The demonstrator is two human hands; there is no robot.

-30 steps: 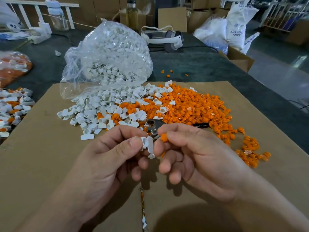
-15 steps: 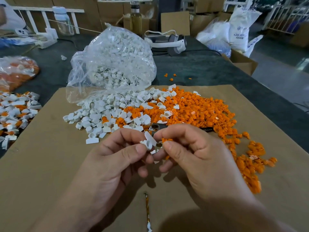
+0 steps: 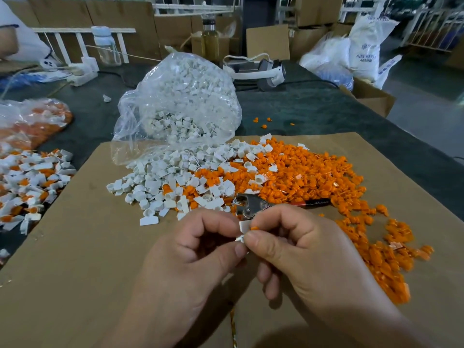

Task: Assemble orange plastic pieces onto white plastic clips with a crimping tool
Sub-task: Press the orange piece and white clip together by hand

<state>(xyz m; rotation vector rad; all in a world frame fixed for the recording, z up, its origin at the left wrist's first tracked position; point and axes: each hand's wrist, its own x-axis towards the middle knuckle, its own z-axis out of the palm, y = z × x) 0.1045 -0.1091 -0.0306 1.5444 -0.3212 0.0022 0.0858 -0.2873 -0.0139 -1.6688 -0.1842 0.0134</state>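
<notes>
- The left hand (image 3: 200, 249) pinches a white clip (image 3: 242, 226) between thumb and forefinger. The right hand (image 3: 303, 249) pinches an orange piece (image 3: 254, 227) against it.
- A second ago the piece sat just beside the clip. Now the two touch and the fingertips have closed together, so it looks started by hand, with crimping still to come.
- The crimping tool (image 3: 251, 204) lies unheld at 12 o'clock, just beyond the hands, on the cardboard sheet (image 3: 75, 247).
- Loose white clips (image 3: 170, 179) are heaped at 11 o'clock and orange pieces (image 3: 313, 177) from 12 to 3.
- At 9 o'clock is a mixed white-and-orange pile (image 3: 30, 179), probably finished ones.
- Farther off, a clear bag of clips (image 3: 180, 101) rests on the dark-covered bench (image 3: 313, 114), with a headset (image 3: 263, 71) at 1 o'clock and cartons and sacks behind.
</notes>
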